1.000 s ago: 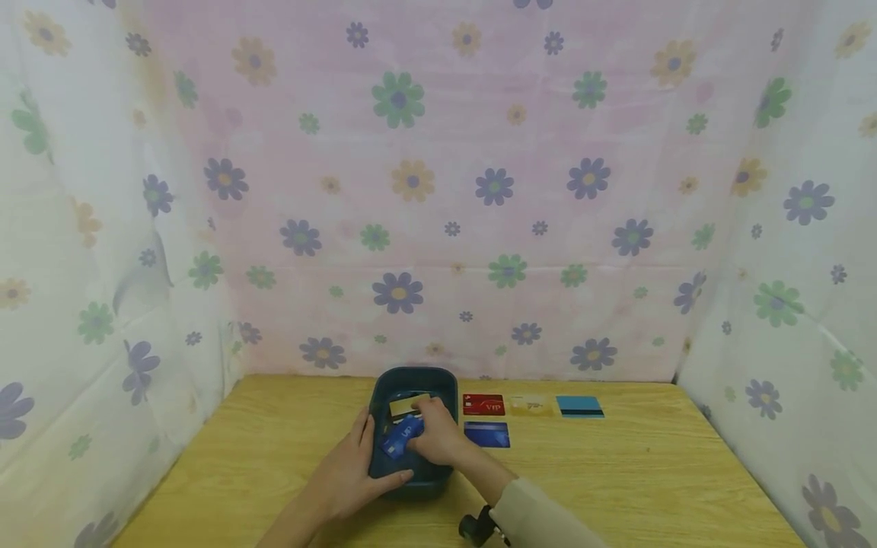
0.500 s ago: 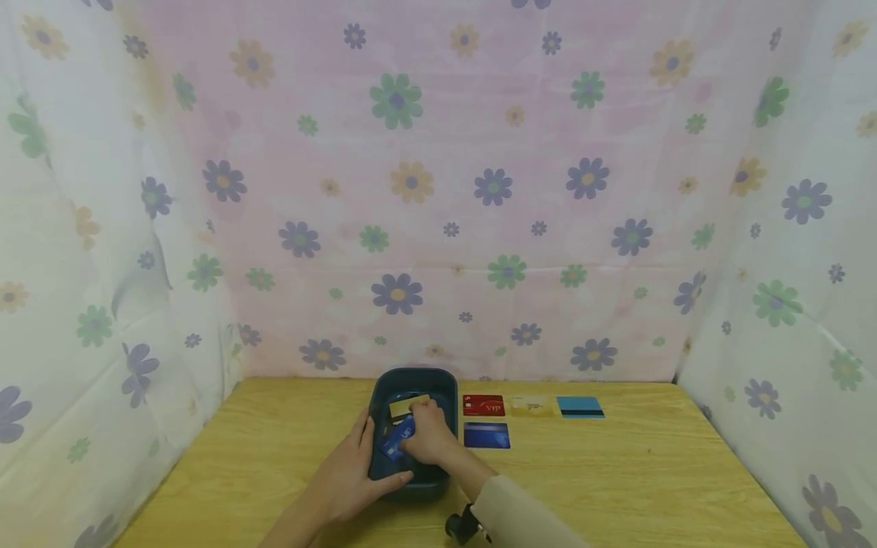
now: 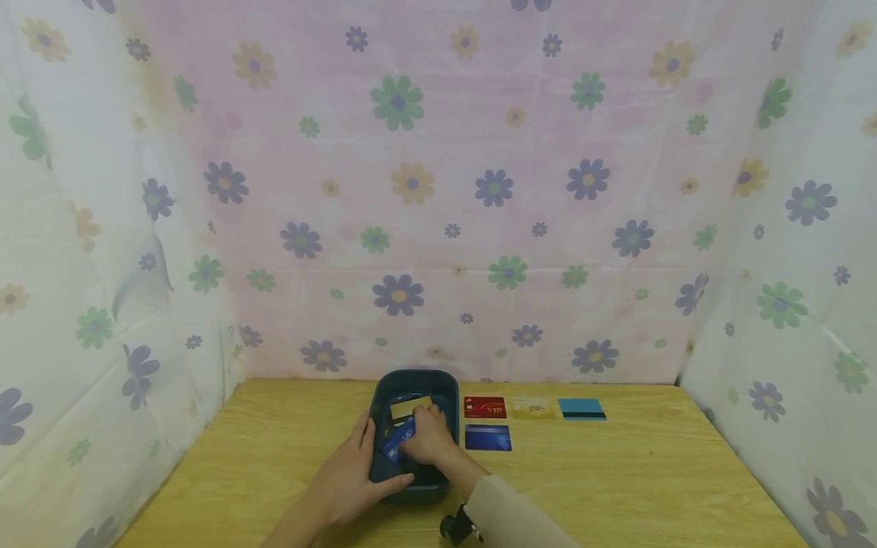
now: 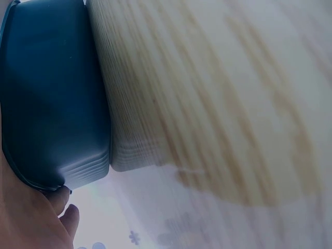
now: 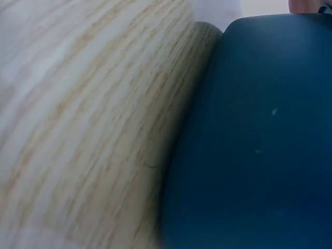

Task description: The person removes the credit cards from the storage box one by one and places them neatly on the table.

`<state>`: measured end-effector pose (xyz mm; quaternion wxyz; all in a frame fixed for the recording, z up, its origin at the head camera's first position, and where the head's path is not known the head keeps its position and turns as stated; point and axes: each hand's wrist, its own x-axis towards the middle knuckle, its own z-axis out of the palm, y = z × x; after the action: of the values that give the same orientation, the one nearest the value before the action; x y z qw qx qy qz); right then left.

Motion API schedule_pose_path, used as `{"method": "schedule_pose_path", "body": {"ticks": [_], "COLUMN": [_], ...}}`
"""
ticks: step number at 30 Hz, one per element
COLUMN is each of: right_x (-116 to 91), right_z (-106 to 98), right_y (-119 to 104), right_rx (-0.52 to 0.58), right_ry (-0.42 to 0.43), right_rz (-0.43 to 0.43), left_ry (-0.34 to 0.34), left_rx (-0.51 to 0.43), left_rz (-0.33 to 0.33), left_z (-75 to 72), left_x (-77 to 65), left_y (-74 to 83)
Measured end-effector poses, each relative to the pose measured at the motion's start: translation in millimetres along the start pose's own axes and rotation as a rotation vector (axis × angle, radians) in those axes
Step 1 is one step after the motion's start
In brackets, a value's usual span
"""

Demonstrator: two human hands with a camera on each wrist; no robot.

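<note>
Blue card (image 3: 397, 438), 1 item: lying aslant inside the dark teal bin (image 3: 418, 380), nearer the person than the gold card (image 3: 409, 408). Right hand (image 3: 430, 438): inside the bin, thumb and fingers curled at the blue card's right end, apparently pinching it; exact contact hidden. Left hand (image 3: 349, 468): spread, fingers fairly straight against the bin's left side, thumb laid out at the near rim. On the table (image 3: 617, 479), right of the bin: 1 red card (image 3: 485, 407), 1 pale yellow card (image 3: 533, 409), 1 light blue card (image 3: 582, 409), 1 striped navy card (image 3: 488, 438), all flat. Handling, by judgement: very light, stiff yet slightly springy, smooth-faced and apt to slide; not fragile, though a hard bend could crease it. Best hold: thumb and 1 or 2 fingertips on opposite faces near a short edge, or across the 2 long edges. Bin: probably light, rigid plastic, best steadied at the rim.
</note>
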<state>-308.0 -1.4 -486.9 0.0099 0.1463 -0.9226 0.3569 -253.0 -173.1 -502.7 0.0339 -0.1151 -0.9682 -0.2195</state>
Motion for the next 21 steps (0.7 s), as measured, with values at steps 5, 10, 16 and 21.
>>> {"method": "schedule_pose_path", "body": {"ticks": [5,10,16,21], "right_x": [2.8,4.2,3.4,2.7], "right_z": [4.3,7.5,7.1,8.1], "right_y": [3.5,5.5,4.4,4.5], "right_rx": [-0.029,-0.045,-0.009,0.019], "right_ry": [0.022,0.033,0.037,0.044], "right_rz": [0.002,0.007,0.034,0.077], "left_ry": [0.005,0.008,0.009,0.004], "left_rx": [0.012,0.005,0.008,0.005], "left_rz": [0.005,0.007,0.01,0.009], "left_z": [1.0,0.0,-0.9,0.0], "left_x": [-0.4,-1.4,-1.1,-0.4], "left_y": [-0.2,0.5,1.2,0.8]}}
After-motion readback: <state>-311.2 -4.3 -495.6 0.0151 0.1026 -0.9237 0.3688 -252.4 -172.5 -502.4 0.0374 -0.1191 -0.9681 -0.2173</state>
